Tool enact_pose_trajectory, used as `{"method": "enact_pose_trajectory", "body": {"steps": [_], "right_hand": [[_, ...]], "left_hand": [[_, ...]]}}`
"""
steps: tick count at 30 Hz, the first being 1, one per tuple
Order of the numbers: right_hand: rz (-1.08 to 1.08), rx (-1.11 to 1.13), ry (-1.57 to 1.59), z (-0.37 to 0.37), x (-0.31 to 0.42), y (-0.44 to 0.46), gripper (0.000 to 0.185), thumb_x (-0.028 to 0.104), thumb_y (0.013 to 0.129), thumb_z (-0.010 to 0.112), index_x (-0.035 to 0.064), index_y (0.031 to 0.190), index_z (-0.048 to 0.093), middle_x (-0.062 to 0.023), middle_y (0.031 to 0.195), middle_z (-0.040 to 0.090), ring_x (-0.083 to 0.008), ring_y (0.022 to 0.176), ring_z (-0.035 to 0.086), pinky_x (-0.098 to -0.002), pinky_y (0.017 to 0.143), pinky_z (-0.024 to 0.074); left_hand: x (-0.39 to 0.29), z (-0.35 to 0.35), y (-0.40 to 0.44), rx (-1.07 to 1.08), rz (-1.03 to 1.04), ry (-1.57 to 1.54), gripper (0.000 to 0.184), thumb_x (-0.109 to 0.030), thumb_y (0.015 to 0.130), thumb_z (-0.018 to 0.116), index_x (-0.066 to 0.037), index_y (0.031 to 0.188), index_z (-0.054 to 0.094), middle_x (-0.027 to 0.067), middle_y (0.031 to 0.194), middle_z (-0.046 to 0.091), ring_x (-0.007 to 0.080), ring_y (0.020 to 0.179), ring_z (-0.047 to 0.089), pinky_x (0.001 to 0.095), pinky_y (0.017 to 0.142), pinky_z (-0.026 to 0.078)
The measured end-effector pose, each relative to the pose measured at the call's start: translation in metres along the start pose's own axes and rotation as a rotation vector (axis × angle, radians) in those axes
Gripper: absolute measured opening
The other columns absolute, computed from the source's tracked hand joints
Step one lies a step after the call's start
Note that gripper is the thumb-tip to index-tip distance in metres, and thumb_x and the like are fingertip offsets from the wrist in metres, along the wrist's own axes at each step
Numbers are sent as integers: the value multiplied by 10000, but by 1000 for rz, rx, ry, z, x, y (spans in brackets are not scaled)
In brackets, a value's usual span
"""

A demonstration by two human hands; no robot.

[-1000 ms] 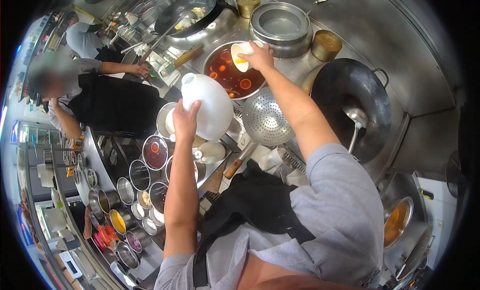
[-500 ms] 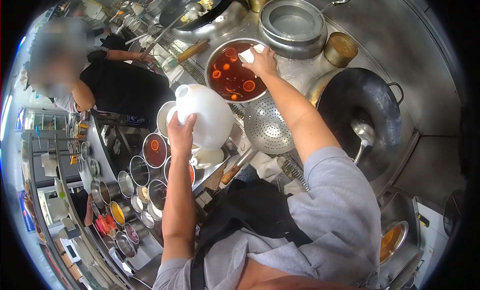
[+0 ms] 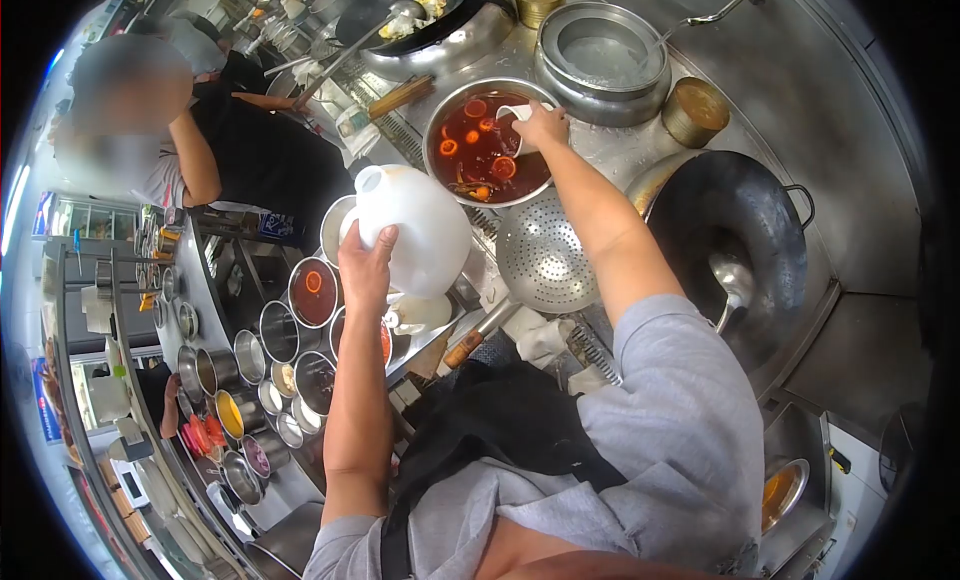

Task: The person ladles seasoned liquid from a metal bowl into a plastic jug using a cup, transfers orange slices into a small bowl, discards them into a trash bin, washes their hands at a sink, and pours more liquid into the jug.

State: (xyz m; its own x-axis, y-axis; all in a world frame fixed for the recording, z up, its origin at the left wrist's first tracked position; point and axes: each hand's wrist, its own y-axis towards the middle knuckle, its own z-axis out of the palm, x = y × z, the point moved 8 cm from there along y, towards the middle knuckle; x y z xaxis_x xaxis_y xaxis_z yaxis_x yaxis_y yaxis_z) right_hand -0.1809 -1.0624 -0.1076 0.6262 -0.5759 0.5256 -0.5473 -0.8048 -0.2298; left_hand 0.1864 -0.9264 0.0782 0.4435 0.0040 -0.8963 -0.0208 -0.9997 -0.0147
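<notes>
**White cup in the right hand over a pot of red liquid, jug in the left**

The steel surface [image 3: 590, 170] carries the cookware. On its right side sits the black wok [image 3: 690, 230], with a ladle [image 3: 733, 280] resting inside. The pot [image 3: 434, 162] stands left of the wok, holding dark red liquid [image 3: 450, 130] with round orange slices [image 3: 503, 168] in it. Beyond it, close by, is a steel vessel [image 3: 655, 90] with clear liquid inside, and an open can [image 3: 697, 110] stands just beside that. The big white jug [image 3: 425, 235] is nearer the wearer than the pot; the left hand [image 3: 366, 265] grasps it, thumb on its side, and its open mouth shows. A perforated strainer [image 3: 548, 252] lies between the jug and the wok, its wooden handle pointing back toward the wearer. A smaller bowl [image 3: 312, 305] of red liquid, with one orange slice, stands left of the jug. The white cup [image 3: 512, 130] is smaller; the right hand [image 3: 543, 127] grips it, tilted, within the pot's rim. Whether it touches the liquid, I cannot tell.
</notes>
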Motion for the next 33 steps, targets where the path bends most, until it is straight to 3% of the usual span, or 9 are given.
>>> {"method": "enact_pose_trajectory", "body": {"steps": [2, 4, 5, 9, 12, 17, 23, 27, 33], "right_hand": [[9, 1, 16, 6, -11, 16, 691, 431, 750, 678, 204, 1380, 505, -281, 1396, 433, -408, 1209, 523, -451, 983, 475], [7, 84, 361, 16, -19, 25, 649, 407, 799, 648, 153, 1379, 504, -218, 1382, 487, -354, 1194, 543, -450, 904, 517], [70, 148, 593, 21, -25, 22, 604, 379, 805, 627, 128, 1346, 530, -165, 1293, 574, -340, 1208, 529, -453, 878, 523], [145, 288, 956, 14, -24, -7, 433, 334, 884, 561, 121, 1262, 561, -94, 1260, 567, -290, 1110, 550, -465, 778, 543], [151, 336, 1074, 4, -18, -15, 429, 335, 895, 547, 126, 1269, 553, -92, 1268, 559, -288, 1118, 541, -453, 768, 546], [27, 430, 1015, -50, 15, -25, 479, 487, 922, 528, 162, 1272, 564, -81, 1218, 588, -255, 1058, 558, -426, 757, 543], [-115, 478, 849, -123, 65, -30, 567, 592, 897, 529, 127, 1213, 602, -103, 1149, 612, -266, 967, 580, -384, 714, 529], [-258, 526, 737, -155, 102, -33, 561, 614, 897, 512, 124, 1144, 630, -94, 1012, 610, -229, 878, 561, -350, 673, 512], [-402, 530, 565, -183, 149, -49, 588, 632, 888, 515, 119, 1143, 648, -87, 997, 623, -218, 872, 558, -353, 685, 502]], "left_hand": [[-2, 1, 0, 13, -18, 26, 453, -375, 855, 740, 2, 1088, 646, 23, 790, 612, 118, 687, 513, 293, 647, 435], [0, 3, 3, 28, -29, 50, 421, -331, 868, 732, 11, 1099, 641, 47, 830, 639, 137, 717, 538, 310, 673, 449], [4, 4, 5, 27, -16, 51, 423, -331, 869, 730, 12, 1101, 642, 60, 849, 651, 152, 744, 559, 320, 699, 460], [15, 9, 12, 30, -7, -14, 418, -326, 872, 727, 20, 1090, 643, 102, 910, 680, 193, 822, 613, 345, 768, 485], [24, 15, 19, 69, -18, 16, 411, -322, 868, 731, 28, 1065, 642, 115, 922, 686, 197, 834, 624, 352, 775, 490], [23, 27, 29, 92, -6, 51, 415, -317, 853, 738, 30, 1059, 642, 142, 924, 696, 215, 833, 642, 359, 780, 494], [32, 47, 52, 150, 45, 26, 408, -307, 839, 733, 11, 1081, 649, 170, 948, 705, 268, 856, 670, 387, 797, 495], [30, 53, 61, 149, 33, 95, 414, -324, 835, 735, -15, 1100, 655, 176, 965, 705, 289, 882, 675, 394, 812, 498], [21, 58, 67, 145, 35, 162, 460, -391, 824, 737, -59, 1133, 658, 182, 1002, 699, 322, 933, 674, 416, 836, 501]]}}
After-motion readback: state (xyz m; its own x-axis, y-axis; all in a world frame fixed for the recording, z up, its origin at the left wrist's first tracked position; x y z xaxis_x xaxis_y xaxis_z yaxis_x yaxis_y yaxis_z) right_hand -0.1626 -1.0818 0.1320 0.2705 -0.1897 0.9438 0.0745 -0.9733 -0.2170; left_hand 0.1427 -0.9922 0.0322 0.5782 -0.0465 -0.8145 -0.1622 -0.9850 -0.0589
